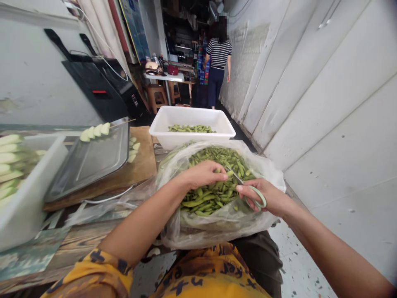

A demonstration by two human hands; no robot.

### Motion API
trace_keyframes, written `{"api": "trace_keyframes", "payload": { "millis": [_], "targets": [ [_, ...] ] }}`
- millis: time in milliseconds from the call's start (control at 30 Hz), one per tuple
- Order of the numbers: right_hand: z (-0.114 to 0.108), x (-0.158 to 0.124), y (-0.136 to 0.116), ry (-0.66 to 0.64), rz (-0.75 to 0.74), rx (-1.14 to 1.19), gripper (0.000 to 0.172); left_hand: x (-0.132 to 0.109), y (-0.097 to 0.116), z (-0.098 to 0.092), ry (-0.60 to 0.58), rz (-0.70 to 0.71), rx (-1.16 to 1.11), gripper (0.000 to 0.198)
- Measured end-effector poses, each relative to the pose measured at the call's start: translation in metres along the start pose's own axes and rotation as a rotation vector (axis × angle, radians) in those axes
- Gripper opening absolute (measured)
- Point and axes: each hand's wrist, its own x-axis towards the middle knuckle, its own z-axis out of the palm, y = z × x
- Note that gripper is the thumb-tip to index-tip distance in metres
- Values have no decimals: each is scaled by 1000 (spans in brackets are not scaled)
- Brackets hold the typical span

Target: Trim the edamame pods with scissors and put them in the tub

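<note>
A clear plastic bag [198, 231] full of green bean pods [214, 194] rests on my lap. My left hand [203, 174] is closed in a pinch on one pod [228, 173] at the top of the heap. My right hand [263, 198] grips scissors with pale green handles [256, 198]. The scissor blades [235, 177] point up and left at the pinched pod. A white tub [192, 142] beyond the bag holds a thin layer of pods [190, 129].
A wooden board [139, 169] with a metal tray [89, 161] and skewered pale slices [94, 131] lies to the left. Another white tub [25, 198] of pale strips sits at far left. A person in a striped top [218, 62] stands down the alley. A white wall runs along the right.
</note>
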Motion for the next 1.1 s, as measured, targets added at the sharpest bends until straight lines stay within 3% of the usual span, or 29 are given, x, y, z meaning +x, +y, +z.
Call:
{"api": "trace_keyframes", "payload": {
  "millis": [100, 233, 333, 500, 800, 967, 1100],
  "targets": [
    [1, 0, 1, 18, -29, 87, 48, 5, -1, 0, 53, -49, -244, 25],
    [8, -10, 2, -43, -116, 232, 52, 9, 3, 0, 248, -57, -552, 16],
    [19, -22, 2, -88, -102, 269, 52, 9, 7, 3, 387, 12, -669, 14],
    [35, -22, -2, -114, -76, 395, 51, 6, 12, 11, 448, 73, -725, 16],
    [45, 6, -14, 65, -130, 485, 50, 1, 17, 26, 524, 86, -745, 22],
    [46, 9, -6, 117, -121, 457, 48, 4, 16, 23, 569, 46, -778, 21],
    [31, 4, 1, 48, -111, 497, 47, 4, 14, 13, 615, 26, -793, 11]
  ]
}}
